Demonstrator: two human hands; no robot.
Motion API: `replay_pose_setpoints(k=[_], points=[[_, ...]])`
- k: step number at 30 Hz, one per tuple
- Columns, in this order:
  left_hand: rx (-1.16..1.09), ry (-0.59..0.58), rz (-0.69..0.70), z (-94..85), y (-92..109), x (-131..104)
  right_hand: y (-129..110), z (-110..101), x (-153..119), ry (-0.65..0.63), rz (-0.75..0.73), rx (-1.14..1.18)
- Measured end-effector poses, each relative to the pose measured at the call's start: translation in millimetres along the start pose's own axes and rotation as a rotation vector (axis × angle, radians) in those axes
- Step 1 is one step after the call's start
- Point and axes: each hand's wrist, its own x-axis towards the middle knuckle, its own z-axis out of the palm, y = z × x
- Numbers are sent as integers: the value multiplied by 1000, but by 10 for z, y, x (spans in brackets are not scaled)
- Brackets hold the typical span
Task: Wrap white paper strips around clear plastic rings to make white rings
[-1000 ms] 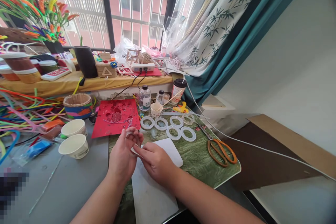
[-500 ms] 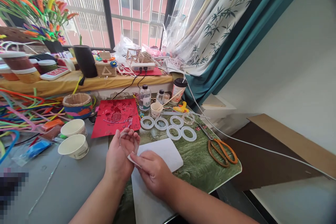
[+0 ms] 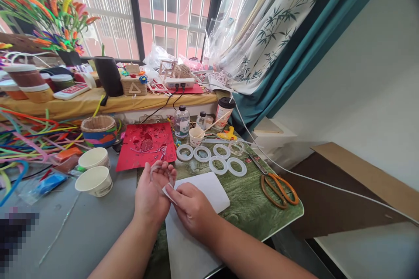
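My left hand point(image 3: 151, 196) is turned palm up, its fingers curled round a clear bangle-like ring point(image 3: 171, 177). My right hand point(image 3: 194, 216) pinches a small folded white piece point(image 3: 168, 192), paper-like, between thumb and fingers and presses it against the ring's near side. Both hands are over a white sheet of paper point(image 3: 190, 244) on the green table board point(image 3: 262, 222). Just beyond lie several translucent white ring moulds point(image 3: 236, 167) and a clear ring point(image 3: 236, 147).
Orange-handled scissors point(image 3: 279, 189) lie to the right. Behind stand a paper cup point(image 3: 197, 137) with a stick, a clear bottle point(image 3: 182, 122) and a yellow glue gun point(image 3: 227, 133). A red sheet point(image 3: 131, 157) and two white bowls point(image 3: 94, 182) are left. A white cable point(image 3: 314, 179) crosses the right side.
The view has shifted slightly, so everything sits a little further right. My right hand and the white piece have moved slightly along the ring; both grips are unchanged.
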Motion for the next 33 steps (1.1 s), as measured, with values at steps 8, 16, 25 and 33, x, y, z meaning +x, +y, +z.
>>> replay_pose_setpoints(k=[8,16,25,33], points=[[65,-149,240,-43,-110,-39,47,-65,32,57,10,65],[87,-111,194,-46,-73,-6,-179,6,31,83,109,143],[166,-237,262,-78,-62,-25,-108,-136,97,187,179,78],[293,-305,354,-113,-110,-25,-280,0,103,159,252,285]])
